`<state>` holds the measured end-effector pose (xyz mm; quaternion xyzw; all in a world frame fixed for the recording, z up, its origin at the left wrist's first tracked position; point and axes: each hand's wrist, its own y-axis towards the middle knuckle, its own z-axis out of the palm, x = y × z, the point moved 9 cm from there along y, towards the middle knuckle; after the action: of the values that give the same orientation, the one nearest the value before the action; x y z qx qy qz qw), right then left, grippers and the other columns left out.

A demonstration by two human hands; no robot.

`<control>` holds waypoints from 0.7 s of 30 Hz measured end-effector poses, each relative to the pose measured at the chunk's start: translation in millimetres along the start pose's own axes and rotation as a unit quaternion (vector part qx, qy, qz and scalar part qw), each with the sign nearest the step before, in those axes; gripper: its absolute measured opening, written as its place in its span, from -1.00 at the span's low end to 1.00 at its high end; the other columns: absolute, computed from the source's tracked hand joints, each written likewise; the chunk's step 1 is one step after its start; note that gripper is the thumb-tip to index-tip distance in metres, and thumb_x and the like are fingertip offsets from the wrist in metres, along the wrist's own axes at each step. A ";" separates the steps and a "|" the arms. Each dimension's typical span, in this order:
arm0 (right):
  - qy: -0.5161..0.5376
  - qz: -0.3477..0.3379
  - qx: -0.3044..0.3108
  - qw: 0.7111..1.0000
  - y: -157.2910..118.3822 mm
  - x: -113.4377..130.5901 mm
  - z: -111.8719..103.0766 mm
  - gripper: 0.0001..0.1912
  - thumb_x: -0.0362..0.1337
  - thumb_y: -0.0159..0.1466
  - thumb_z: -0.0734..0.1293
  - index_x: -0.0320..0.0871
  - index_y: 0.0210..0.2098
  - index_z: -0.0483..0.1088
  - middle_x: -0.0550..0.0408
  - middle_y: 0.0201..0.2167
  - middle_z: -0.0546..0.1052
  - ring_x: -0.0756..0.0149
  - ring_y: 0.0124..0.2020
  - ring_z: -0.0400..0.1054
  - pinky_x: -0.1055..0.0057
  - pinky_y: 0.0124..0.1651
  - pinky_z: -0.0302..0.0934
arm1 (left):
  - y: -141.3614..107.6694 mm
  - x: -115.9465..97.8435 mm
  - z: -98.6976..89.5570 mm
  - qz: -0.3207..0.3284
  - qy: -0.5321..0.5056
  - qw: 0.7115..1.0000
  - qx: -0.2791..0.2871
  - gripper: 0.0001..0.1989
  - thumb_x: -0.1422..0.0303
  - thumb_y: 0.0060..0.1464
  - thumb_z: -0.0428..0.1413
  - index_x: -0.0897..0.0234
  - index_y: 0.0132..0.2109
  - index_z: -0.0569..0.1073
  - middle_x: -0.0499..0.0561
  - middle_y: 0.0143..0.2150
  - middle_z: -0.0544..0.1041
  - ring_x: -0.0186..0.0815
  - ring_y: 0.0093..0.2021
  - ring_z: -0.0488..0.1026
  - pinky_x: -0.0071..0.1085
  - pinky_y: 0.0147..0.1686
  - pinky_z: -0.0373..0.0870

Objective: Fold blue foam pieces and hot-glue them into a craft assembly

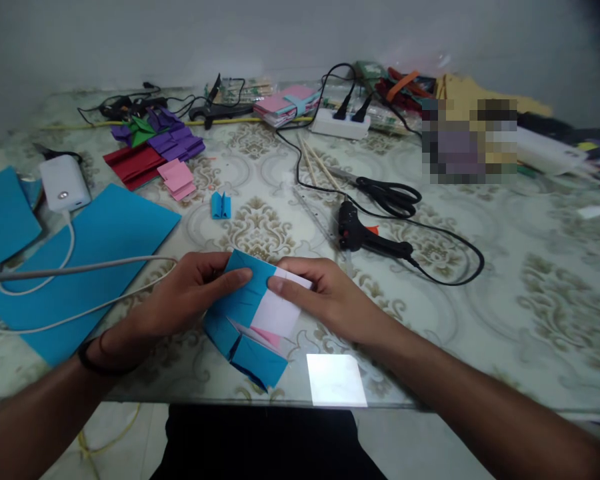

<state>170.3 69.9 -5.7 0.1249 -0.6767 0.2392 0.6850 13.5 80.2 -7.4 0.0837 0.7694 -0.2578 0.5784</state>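
Observation:
Between my two hands is a folded blue paper piece (243, 303) with white and pink paper panels on its right side and a loose flap hanging toward me. My left hand (195, 287) pinches its upper left part, thumb on top. The right hand (320, 287) grips the white panel (280, 303), its thumb near the line where blue meets white. Fingers beneath the paper are partly hidden. A small folded blue paper piece (221, 206) stands on the table just beyond my hands.
Large blue sheets (105, 233) and a white power bank (65, 183) with a cable lie left. Folded coloured papers (175, 143) sit behind. A black glue gun (370, 237), scissors (387, 193) and wooden sticks (320, 160) lie right of centre. A power strip (340, 125) is at the back.

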 end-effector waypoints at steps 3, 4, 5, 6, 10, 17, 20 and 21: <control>-0.007 0.006 -0.011 1.000 1.4 -3.6 -1.6 -0.58 0.06 0.29 0.47 -0.15 -0.43 0.42 0.21 -0.50 0.34 0.41 -0.46 0.15 0.45 -0.43 0.05 | -0.1 -4.8 4.0 0.006 0.042 0.999 0.012 -0.55 -0.03 0.28 0.18 0.32 -0.22 0.59 -0.04 -0.38 0.51 -0.35 -0.41 0.38 -0.49 -0.48 0.28; -0.012 0.003 -0.015 1.000 1.7 -3.8 -2.2 -0.58 0.05 0.28 0.48 -0.15 -0.45 0.40 0.22 -0.51 0.33 0.42 -0.47 0.14 0.45 -0.44 0.03 | -0.2 -5.6 5.3 0.007 0.051 0.999 0.014 -0.54 -0.04 0.29 0.16 0.33 -0.23 0.58 -0.05 -0.40 0.50 -0.35 -0.42 0.37 -0.49 -0.49 0.27; -0.017 0.000 -0.020 1.000 1.9 -3.7 -2.5 -0.57 0.05 0.28 0.48 -0.15 -0.46 0.39 0.22 -0.52 0.31 0.42 -0.47 0.12 0.45 -0.44 0.02 | -0.3 -6.2 6.4 0.007 0.060 0.998 0.016 -0.52 -0.05 0.30 0.14 0.33 -0.23 0.57 -0.05 -0.41 0.48 -0.36 -0.43 0.36 -0.49 -0.50 0.25; -0.023 -0.003 -0.024 0.999 1.9 -3.2 -2.8 -0.57 0.04 0.28 0.48 -0.14 -0.47 0.38 0.23 -0.53 0.31 0.42 -0.48 0.11 0.45 -0.44 0.01 | -0.4 -6.9 7.1 0.009 0.068 0.998 0.015 -0.51 -0.06 0.30 0.13 0.34 -0.24 0.56 -0.06 -0.42 0.47 -0.36 -0.43 0.34 -0.49 -0.51 0.23; -0.051 -0.015 -0.043 0.998 1.4 -0.1 -3.8 -0.55 0.04 0.30 0.46 -0.13 -0.50 0.34 0.25 -0.56 0.27 0.43 -0.50 0.08 0.43 -0.45 -0.02 | -0.5 -9.6 8.0 0.016 0.091 0.996 0.009 -0.49 -0.06 0.32 0.09 0.35 -0.26 0.54 -0.07 -0.45 0.43 -0.38 -0.45 0.30 -0.50 -0.53 0.18; -0.071 -0.033 -0.074 0.994 1.0 -0.4 -6.2 -0.53 0.03 0.31 0.46 -0.13 -0.53 0.32 0.26 -0.57 0.25 0.44 -0.50 0.08 0.41 -0.43 -0.01 | 0.9 -11.6 7.2 0.036 0.124 0.992 0.001 -0.51 -0.02 0.34 0.06 0.34 -0.29 0.52 -0.09 -0.45 0.40 -0.38 -0.44 0.27 -0.51 -0.52 0.18; -0.072 -0.033 -0.082 0.994 1.5 -0.7 -6.9 -0.52 0.06 0.31 0.45 -0.13 -0.52 0.33 0.24 -0.56 0.28 0.42 -0.49 0.11 0.41 -0.42 0.01 | 2.8 -12.4 6.3 0.043 0.130 0.990 -0.015 -0.52 -0.01 0.34 0.06 0.33 -0.32 0.49 -0.10 -0.45 0.38 -0.39 -0.44 0.25 -0.51 -0.52 0.17; -0.070 -0.031 -0.084 0.994 1.7 -0.9 -7.2 -0.52 0.07 0.31 0.45 -0.12 -0.52 0.33 0.23 -0.56 0.29 0.41 -0.49 0.11 0.41 -0.42 0.02 | 3.5 -12.8 5.8 0.044 0.129 0.990 -0.021 -0.53 -0.01 0.34 0.06 0.32 -0.31 0.49 -0.10 -0.45 0.38 -0.39 -0.44 0.25 -0.51 -0.52 0.18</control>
<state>175.6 74.8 -7.2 0.1043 -0.7366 0.1508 0.6510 24.0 82.4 2.4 0.1382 0.8382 -0.2030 0.4868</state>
